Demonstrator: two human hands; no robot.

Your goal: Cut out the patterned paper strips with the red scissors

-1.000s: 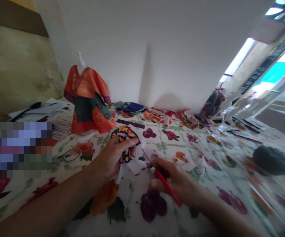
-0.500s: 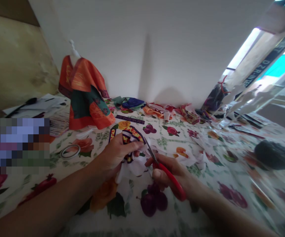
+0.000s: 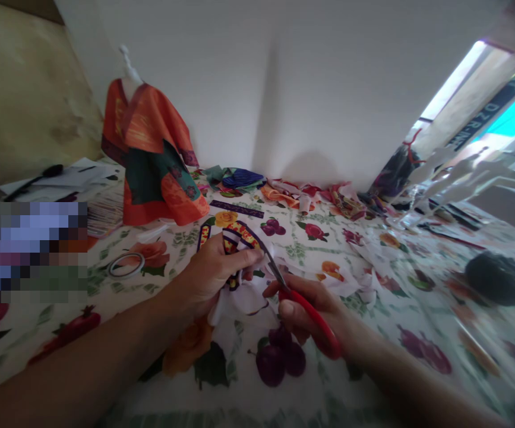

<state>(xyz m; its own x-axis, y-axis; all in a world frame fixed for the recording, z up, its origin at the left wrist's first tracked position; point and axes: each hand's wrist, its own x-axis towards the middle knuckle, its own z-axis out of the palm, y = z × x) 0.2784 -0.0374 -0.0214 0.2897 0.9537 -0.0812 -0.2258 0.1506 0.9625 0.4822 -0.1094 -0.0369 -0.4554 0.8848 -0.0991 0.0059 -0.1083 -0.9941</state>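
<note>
Left hand: thumb and fingers of the left hand (image 3: pixel 215 267) pinch the patterned cloth (image 3: pixel 247 235), thumb on top; likely so the cloth stays steady and its right side sits free.
Right hand: fingers of the right hand (image 3: pixel 313 306) curl round the scissors (image 3: pixel 317 324), gripping the red handle; probably held so for aim, blades pointing up and left.
Blades: tips by the cloth's right side, near the left thumb; cannot tell if touching.
Patterned cloth: raised over the middle of the table (image 3: pixel 221 410); white fabric (image 3: pixel 234 308) hangs below the left hand.
Tape roll: tape roll (image 3: pixel 126 265) lies flat left of the left hand, toward the left edge, apparently within reach.
Dressed figure: orange-and-green dress (image 3: pixel 150 151) on a white figure, upright at the far left corner; perhaps stood back for room.
Far edge: dark strip (image 3: pixel 237 209) lies before heaped scraps (image 3: pixel 302 195), seemingly pushed to the wall.
Right edge: black bundle (image 3: pixel 500 279), blurred; contents unclear.
</note>
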